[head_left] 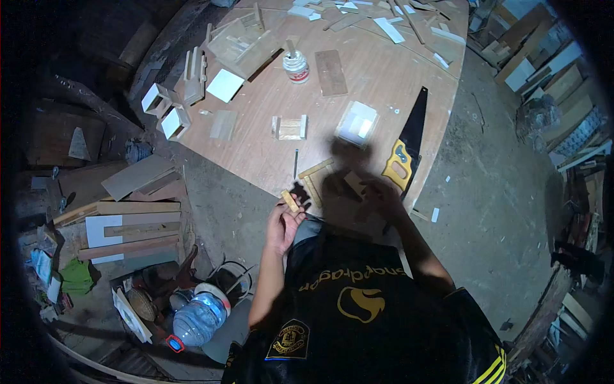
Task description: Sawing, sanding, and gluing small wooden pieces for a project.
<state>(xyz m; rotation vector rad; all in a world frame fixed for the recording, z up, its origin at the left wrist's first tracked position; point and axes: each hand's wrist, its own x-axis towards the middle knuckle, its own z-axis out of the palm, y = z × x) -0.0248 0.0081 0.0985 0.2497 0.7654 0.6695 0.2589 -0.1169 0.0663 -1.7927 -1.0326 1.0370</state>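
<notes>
My left hand (pixel 288 221) grips a small light wood block (pixel 290 201) between thumb and fingers at the table's near edge. My right hand (pixel 384 196) lies in my own shadow, low over the table. Its fingertips are beside a flat wood piece (pixel 354 185); the dark hides whether they touch or hold it. Between the hands, two narrow wood strips (pixel 312 191) form a corner on the tabletop. A dark pencil (pixel 295 163) lies just beyond the left hand. To the right rests a handsaw (pixel 399 164) with a yellow and black handle.
On the table (pixel 256 153) stand a small wooden frame piece (pixel 292 128), a white-topped block (pixel 358 121), a jar with a stick in it (pixel 296 68) and a flat board (pixel 330 73). Wooden box parts (pixel 240 48) crowd the far left. A large water bottle (pixel 199 318) is on the floor at left.
</notes>
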